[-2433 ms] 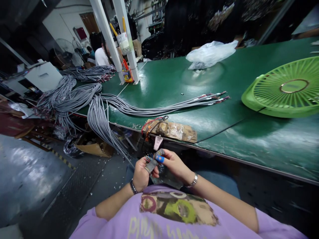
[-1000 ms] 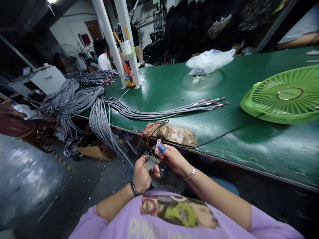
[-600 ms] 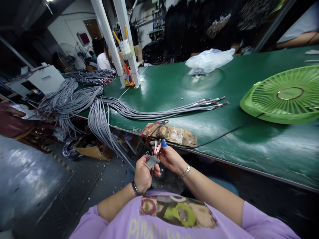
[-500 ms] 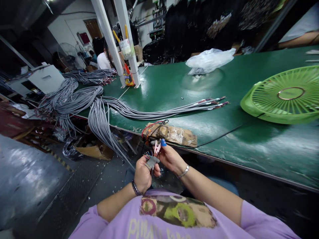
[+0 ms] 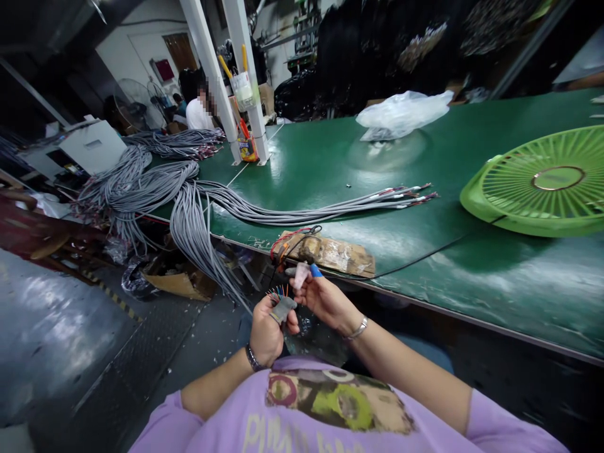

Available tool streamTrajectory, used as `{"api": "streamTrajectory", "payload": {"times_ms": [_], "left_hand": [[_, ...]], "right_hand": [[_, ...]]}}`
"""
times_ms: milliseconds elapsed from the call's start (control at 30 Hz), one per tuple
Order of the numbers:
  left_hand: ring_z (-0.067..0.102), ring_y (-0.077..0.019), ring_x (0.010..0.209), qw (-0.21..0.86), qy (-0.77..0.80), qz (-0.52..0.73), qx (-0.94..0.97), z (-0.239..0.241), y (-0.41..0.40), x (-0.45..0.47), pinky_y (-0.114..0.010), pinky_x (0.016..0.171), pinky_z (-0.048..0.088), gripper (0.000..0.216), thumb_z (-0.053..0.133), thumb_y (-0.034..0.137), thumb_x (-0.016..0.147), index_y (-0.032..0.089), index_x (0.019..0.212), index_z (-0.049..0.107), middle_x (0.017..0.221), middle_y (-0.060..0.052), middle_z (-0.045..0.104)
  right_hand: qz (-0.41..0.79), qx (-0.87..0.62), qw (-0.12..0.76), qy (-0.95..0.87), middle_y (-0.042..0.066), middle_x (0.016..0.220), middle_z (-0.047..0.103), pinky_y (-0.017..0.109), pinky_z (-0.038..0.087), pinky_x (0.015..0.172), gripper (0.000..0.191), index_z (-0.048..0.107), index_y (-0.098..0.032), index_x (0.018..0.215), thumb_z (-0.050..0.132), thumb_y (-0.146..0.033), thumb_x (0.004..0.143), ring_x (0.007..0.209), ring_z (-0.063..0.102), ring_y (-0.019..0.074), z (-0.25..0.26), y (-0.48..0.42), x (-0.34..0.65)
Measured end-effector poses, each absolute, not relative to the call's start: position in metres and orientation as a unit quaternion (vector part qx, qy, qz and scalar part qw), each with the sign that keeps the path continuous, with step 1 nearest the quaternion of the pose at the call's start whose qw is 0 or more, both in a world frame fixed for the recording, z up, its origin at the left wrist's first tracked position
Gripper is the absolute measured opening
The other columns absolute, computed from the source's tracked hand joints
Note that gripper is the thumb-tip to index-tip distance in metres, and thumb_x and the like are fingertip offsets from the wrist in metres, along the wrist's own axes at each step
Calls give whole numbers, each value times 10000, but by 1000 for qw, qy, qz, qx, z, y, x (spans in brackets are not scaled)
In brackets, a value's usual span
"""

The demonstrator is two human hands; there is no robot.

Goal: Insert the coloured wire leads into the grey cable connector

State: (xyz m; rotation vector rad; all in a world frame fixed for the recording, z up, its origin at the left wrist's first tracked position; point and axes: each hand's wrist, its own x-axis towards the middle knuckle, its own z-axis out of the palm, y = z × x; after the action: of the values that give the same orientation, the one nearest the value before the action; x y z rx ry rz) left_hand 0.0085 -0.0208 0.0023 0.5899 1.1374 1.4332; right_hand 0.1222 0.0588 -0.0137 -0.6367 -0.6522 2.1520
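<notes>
Below the bench edge, my left hand (image 5: pixel 265 333) is closed on the end of a grey cable (image 5: pixel 283 308) whose thin coloured wires (image 5: pixel 278 292) fan out upward. Just right of it, my right hand (image 5: pixel 325 301) is closed on a small pink cutter (image 5: pixel 299 275); a blue cap (image 5: pixel 315 272) covers one fingertip. The cutter's tip is just above and right of the fanned wires. Both hands are in front of my chest.
The green bench (image 5: pixel 425 207) carries a bundle of grey cables (image 5: pixel 302 211) with stripped ends, a large heap of grey cables (image 5: pixel 155 182) at the left, a taped brown block with red wires (image 5: pixel 330 250), a green fan grille (image 5: pixel 542 182) and a plastic bag (image 5: pixel 401 113). A person sits far back left.
My right hand has risen with the pink cutter from beside the cable end to just above the fanned wires. My left hand keeps its hold on the cable.
</notes>
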Motion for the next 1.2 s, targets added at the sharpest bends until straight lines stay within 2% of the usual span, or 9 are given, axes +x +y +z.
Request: {"api": "streamTrajectory", "payload": {"times_ms": [133, 233, 367, 433, 533, 633, 933, 1200], "left_hand": [[472, -74, 362, 567, 482, 623, 242, 7, -17, 10, -185, 376, 367, 218, 682, 314, 634, 161, 724, 554, 488, 32, 580], [476, -77, 359, 562, 485, 626, 238, 8, -14, 13, -189, 373, 356, 244, 677, 355, 642, 165, 720, 547, 487, 32, 575], [487, -82, 361, 558, 490, 626, 239, 7, -12, 15, -188, 366, 336, 262, 674, 381, 650, 166, 721, 542, 489, 31, 574], [490, -84, 360, 557, 490, 625, 244, 5, -11, 16, -189, 368, 338, 252, 673, 368, 655, 165, 725, 541, 490, 32, 575], [486, -83, 355, 558, 486, 624, 251, 3, -10, 17, -190, 369, 341, 237, 667, 355, 667, 164, 737, 544, 490, 35, 573], [490, -81, 361, 558, 486, 623, 254, 1, -10, 17, -188, 374, 344, 254, 667, 373, 667, 161, 749, 553, 494, 34, 573], [483, -81, 354, 560, 499, 613, 248, -3, -12, 20, -188, 370, 337, 272, 676, 380, 660, 163, 722, 523, 490, 33, 573], [471, -86, 338, 566, 491, 614, 249, -7, -18, 15, -195, 359, 330, 222, 653, 336, 668, 163, 741, 535, 483, 29, 577]], "right_hand": [[826, -258, 422, -272, -6, 672, 582, 230, 414, 562, 255, 623, -170, 796, 660, -413, 730, 570, 482, 94, -10, 59, 120], [799, -278, 442, -299, -20, 618, 539, 235, 393, 544, 293, 599, -172, 737, 660, -457, 718, 538, 440, 91, -11, 57, 119], [668, -375, 508, -393, -19, 567, 508, 238, 356, 517, 338, 568, -183, 657, 668, -504, 696, 517, 398, 99, -15, 56, 120], [644, -392, 512, -412, -10, 579, 521, 237, 362, 515, 373, 574, -188, 656, 642, -552, 700, 525, 408, 105, -17, 57, 120], [734, -333, 468, -363, 3, 600, 533, 247, 408, 533, 418, 595, -190, 692, 578, -606, 727, 543, 443, 117, -18, 59, 116], [806, -278, 438, -284, 31, 680, 596, 275, 449, 557, 382, 621, -200, 764, 594, -579, 733, 586, 495, 144, -18, 60, 112], [815, -291, 455, -209, 19, 705, 636, 291, 454, 584, 282, 628, -222, 744, 648, -503, 728, 596, 531, 153, -17, 61, 107], [858, -252, 416, -165, 46, 824, 658, 276, 478, 645, 369, 607, -203, 814, 500, -556, 814, 678, 590, 143, -22, 54, 116]]}}
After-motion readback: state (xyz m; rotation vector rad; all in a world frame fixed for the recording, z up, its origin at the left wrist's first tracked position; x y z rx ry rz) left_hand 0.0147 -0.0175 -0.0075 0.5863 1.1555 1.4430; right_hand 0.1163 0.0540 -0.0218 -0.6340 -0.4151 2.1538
